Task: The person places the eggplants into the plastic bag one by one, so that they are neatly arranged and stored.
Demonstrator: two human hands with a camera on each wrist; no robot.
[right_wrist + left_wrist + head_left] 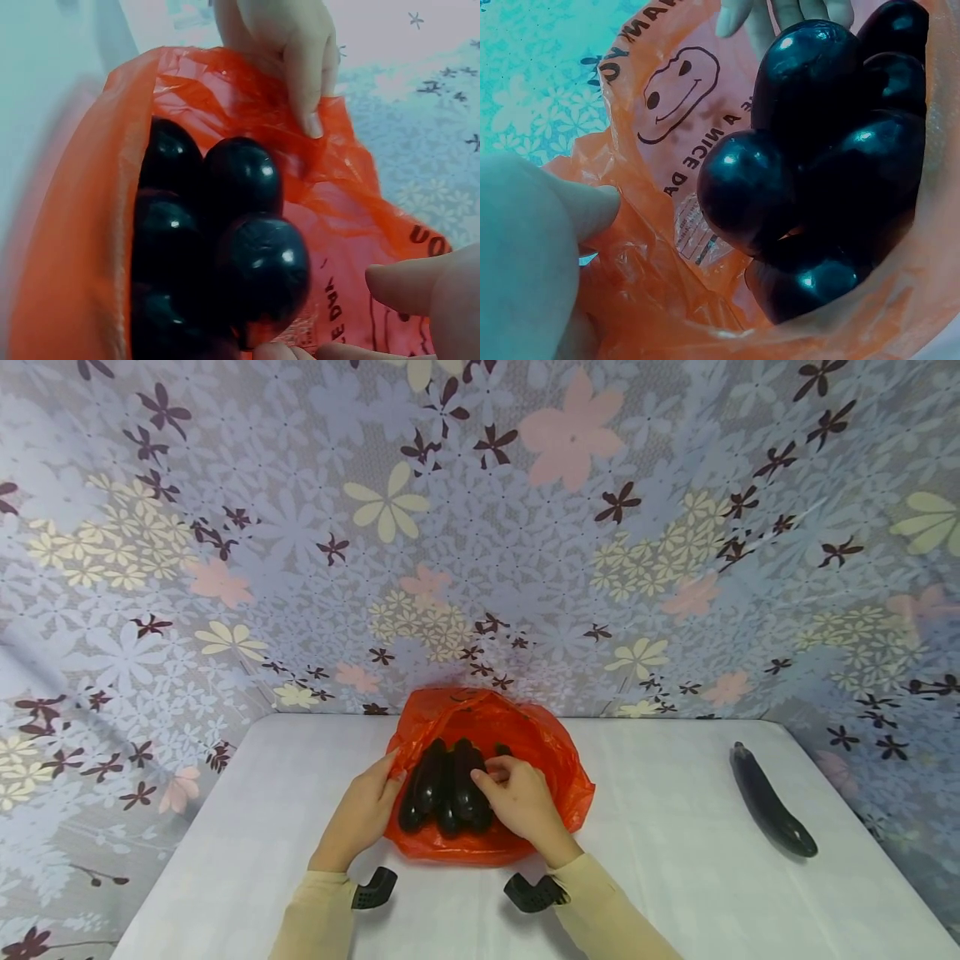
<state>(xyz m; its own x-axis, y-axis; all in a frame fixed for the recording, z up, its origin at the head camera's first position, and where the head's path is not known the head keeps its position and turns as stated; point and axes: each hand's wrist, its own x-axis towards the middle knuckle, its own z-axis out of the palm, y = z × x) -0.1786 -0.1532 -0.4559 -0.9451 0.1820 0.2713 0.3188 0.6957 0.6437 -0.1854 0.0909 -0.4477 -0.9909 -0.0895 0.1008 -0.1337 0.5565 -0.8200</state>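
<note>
A red plastic bag (553, 735) stands with its mouth wide, and several dark, glossy eggplants (432, 777) lie bunched inside it. At its left side my left hand (365, 810) pinches the bag's rim between thumb and fingers, which the right wrist view also shows. My right hand (525, 797) reaches into the mouth from the right. In the right wrist view its thumb (405, 283) is held apart from the eggplants, while the fingertips are close beside the nearest eggplant (264, 274). Whether they touch it I cannot tell.
A single eggplant (768, 802) lies on the white table (667, 852), well to the right of the bag. Flower-patterned cloth (480, 543) rises behind the table and along both sides. Black wrist devices (532, 893) sit near each sleeve cuff.
</note>
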